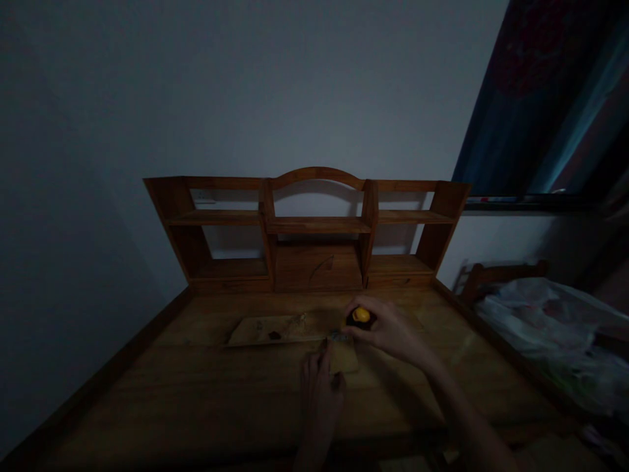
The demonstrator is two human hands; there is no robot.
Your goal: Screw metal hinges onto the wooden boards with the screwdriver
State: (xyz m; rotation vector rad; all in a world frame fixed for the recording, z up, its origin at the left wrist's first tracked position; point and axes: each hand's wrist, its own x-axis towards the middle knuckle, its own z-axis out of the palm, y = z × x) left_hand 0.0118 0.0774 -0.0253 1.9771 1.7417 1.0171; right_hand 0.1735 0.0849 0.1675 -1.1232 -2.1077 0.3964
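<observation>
My right hand [376,324] grips a dark round object with a rounded yellow-orange top [362,314], fingers curled round its edge. It is above the desk, by the far edge of a small pale square piece [344,357]; I cannot tell whether it touches. Some greyish bits [339,336] lie at that far edge. My left hand [320,387] rests low at the square's left side, fingers stretched forward and thumb apart, with the fingertips at its edge. Just beyond lies a long pale strip [253,332] bearing a dark scrap [274,335] and light crumbs.
The wooden desk [206,387] has a raised rim on either side. Along its back stands a wooden shelf unit [319,225] against the wall. Right of the desk is a heap of clear plastic [531,301], with a dark curtain [521,118] above. The light is dim.
</observation>
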